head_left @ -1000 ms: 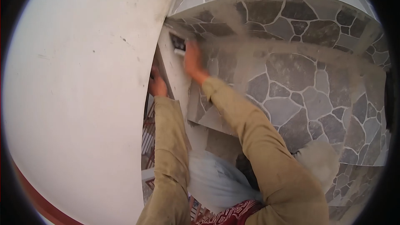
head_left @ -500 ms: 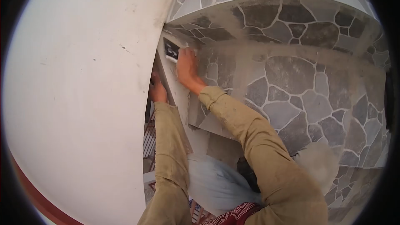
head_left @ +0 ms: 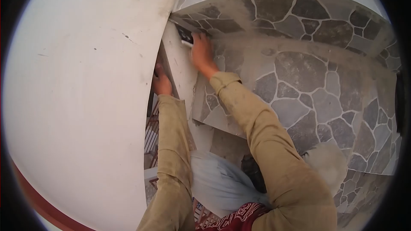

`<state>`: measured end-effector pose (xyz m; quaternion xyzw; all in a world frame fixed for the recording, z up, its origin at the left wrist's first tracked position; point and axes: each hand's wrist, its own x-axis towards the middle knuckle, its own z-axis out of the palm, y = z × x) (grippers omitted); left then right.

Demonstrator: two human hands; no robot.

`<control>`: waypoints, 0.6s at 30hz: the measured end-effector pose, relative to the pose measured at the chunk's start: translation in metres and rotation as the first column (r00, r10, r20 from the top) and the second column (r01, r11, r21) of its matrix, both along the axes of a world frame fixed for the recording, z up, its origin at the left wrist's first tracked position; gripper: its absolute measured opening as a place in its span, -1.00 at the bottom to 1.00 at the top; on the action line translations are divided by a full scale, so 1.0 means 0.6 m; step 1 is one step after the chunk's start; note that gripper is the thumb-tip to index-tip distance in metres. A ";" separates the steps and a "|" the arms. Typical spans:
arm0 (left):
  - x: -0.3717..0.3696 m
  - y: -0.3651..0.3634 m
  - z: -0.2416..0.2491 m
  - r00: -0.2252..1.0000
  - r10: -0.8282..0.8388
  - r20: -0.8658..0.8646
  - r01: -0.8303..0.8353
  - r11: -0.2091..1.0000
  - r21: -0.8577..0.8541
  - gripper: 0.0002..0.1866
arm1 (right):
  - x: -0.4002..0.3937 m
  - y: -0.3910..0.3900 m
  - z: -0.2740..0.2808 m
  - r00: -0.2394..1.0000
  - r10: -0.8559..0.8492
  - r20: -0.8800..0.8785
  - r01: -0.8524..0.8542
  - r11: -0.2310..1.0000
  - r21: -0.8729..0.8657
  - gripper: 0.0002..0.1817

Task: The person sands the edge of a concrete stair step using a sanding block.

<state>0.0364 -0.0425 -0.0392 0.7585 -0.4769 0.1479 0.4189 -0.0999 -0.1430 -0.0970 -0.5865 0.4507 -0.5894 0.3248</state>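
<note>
In the head view my right hand (head_left: 202,54) is closed on a small dark rectangular pad (head_left: 185,34) with pale marks and a whitish edge. It presses the pad against the upper end of a narrow pale plastered ledge (head_left: 181,62), close to the stone-patterned corner. Lower and to the left, my left hand (head_left: 162,82) lies at the ledge's dark outer edge, beside the big white wall surface. One finger there points upward, fairly straight; the other fingers are largely hidden. Nothing shows in that hand.
To the right, a surface with a grey stone pattern (head_left: 302,75) and pale joints meets a curved stone-patterned riser (head_left: 308,17). A large white wall (head_left: 85,102) fills the left side. Reddish bars (head_left: 152,139) show in the gap below my left hand.
My right hand and the pad have moved farther up the ledge toward the corner. My left hand stays at the edge, and the view has shifted slightly.
</note>
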 end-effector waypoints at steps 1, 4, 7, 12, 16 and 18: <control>-0.002 -0.005 0.001 1.000 -0.003 -0.004 0.003 1.000 -0.010 -0.52 | -0.004 0.012 0.003 0.997 0.026 -0.076 -0.021 0.998 0.057 -0.43; -0.003 -0.003 0.002 1.000 -0.016 -0.010 0.016 1.000 0.011 -0.51 | -0.001 0.054 -0.018 0.989 0.105 -0.109 -0.088 0.985 0.146 -0.32; 0.001 -0.002 -0.006 0.997 -0.028 0.071 0.032 0.998 -0.059 -0.51 | 0.021 0.055 -0.053 0.991 0.122 -0.060 -0.109 0.978 0.178 -0.28; 0.005 -0.001 -0.002 0.998 -0.023 0.050 0.023 1.000 0.003 -0.52 | 0.004 0.058 -0.026 0.991 0.080 -0.104 -0.059 0.979 0.196 -0.33; -0.001 0.002 0.007 1.000 -0.011 -0.025 0.012 0.998 0.065 -0.40 | -0.004 0.058 -0.021 0.991 0.083 -0.104 -0.059 0.974 0.217 -0.42; -0.014 0.001 0.013 1.000 -0.008 -0.024 0.010 0.998 0.056 -0.43 | -0.002 0.044 -0.028 0.991 0.072 -0.109 -0.048 0.977 0.208 -0.43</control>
